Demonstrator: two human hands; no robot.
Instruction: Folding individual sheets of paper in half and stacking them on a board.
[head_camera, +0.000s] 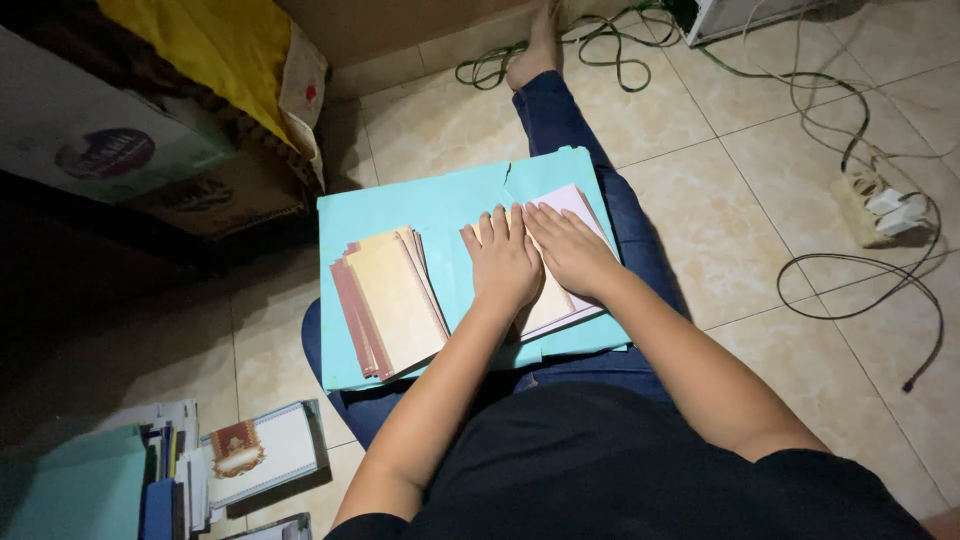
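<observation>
A teal folder (420, 205) lies across my lap as a flat work surface. On its left half sits a fanned stack of tan and brown-edged cards (390, 300). On its right half lies a pale pink and cream sheet (577, 205). My left hand (503, 262) and my right hand (570, 248) both press flat on that sheet, fingers together and pointing away from me, side by side. The hands cover most of the sheet, so its fold lines are hidden.
Stacked papers, folders and a decorated card (255, 455) sit on the tiled floor at lower left. Cardboard boxes (120, 150) with yellow cloth stand at upper left. Green and dark cables (600, 45) and a power strip (880, 208) lie at the right. My outstretched leg (560, 110) runs forward.
</observation>
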